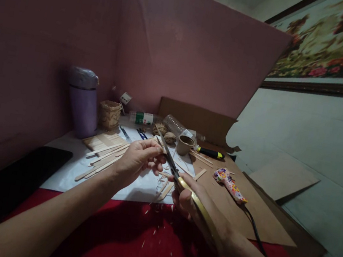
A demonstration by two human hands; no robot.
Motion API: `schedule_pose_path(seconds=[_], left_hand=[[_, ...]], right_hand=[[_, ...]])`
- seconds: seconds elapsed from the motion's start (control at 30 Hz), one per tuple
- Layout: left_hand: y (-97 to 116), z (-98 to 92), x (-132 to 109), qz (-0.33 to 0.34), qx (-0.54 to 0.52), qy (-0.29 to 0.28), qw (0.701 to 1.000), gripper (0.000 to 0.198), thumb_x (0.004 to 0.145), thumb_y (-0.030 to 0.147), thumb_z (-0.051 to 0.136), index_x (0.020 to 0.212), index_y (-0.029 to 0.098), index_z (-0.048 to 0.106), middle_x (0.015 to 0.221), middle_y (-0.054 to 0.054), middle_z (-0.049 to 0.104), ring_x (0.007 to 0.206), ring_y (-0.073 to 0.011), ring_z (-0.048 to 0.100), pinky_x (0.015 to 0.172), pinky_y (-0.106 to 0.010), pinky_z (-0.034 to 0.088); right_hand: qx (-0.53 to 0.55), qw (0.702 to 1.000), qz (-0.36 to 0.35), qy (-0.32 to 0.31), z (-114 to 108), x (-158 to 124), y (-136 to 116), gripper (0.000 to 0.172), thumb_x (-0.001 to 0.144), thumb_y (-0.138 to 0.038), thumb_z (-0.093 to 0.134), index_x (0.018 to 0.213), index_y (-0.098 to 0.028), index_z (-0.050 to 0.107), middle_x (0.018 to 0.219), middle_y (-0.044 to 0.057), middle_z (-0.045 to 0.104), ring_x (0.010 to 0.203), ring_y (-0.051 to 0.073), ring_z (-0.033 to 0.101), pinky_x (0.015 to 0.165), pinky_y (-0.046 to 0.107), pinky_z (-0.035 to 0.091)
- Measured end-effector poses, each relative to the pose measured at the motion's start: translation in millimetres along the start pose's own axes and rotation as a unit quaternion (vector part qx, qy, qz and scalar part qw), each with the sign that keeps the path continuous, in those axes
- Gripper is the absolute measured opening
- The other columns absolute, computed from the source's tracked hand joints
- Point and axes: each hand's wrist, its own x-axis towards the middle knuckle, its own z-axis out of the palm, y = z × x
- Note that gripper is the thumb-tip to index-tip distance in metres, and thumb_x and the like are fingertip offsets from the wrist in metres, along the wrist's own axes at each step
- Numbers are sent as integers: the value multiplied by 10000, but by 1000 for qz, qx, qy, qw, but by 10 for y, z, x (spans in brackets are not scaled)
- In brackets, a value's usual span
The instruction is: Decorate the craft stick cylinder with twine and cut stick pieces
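My left hand (140, 158) pinches a small pale wooden piece (158, 140) above the white sheet. In my right hand (192, 195) are scissors (171, 162) with gold handles, their blades pointing up and away, right beside the wooden piece and my left fingertips. Wooden craft sticks (102, 163) lie fanned out left of my left hand. Beneath the scissors, short cut pieces and slivers (165, 190) are scattered on the white sheet (66, 173), and small chips dot the red cloth (131, 233).
At the back stand a purple tumbler (82, 107), a woven basket (109, 115), plastic bottles (174, 124), twine balls (169, 137) and a brown cup (185, 145). A cutter (209, 152) and flowered glue gun (230, 185) with cord lie on brown cardboard (260, 222).
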Motion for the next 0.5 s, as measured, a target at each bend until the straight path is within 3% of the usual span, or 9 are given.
schedule_pose_path(seconds=[0.17,0.33,0.5], left_hand=[[3,6,5,2,1,-4,1000,176,712,229,723,692,114,592,607,-51,650,451,-117,590,419,-216,487],[-15,-16,14,6,7,-9,1000,195,716,249,733,701,116,592,622,-53,653,460,-119,597,426,-220,494],[-25,-35,17,2,7,-9,1000,226,707,271,753,697,120,585,618,-50,650,459,-120,596,422,-221,493]], right_hand=[[86,996,9,-18,36,35,61,754,668,-813,596,1059,-172,520,650,-54,422,525,90,299,447,220,250],[88,996,19,3,92,28,58,733,669,-799,612,1030,-169,518,613,-80,375,485,67,235,432,216,219],[91,995,29,8,107,48,93,754,652,-802,622,1041,-165,521,594,-82,391,468,62,258,423,214,225]])
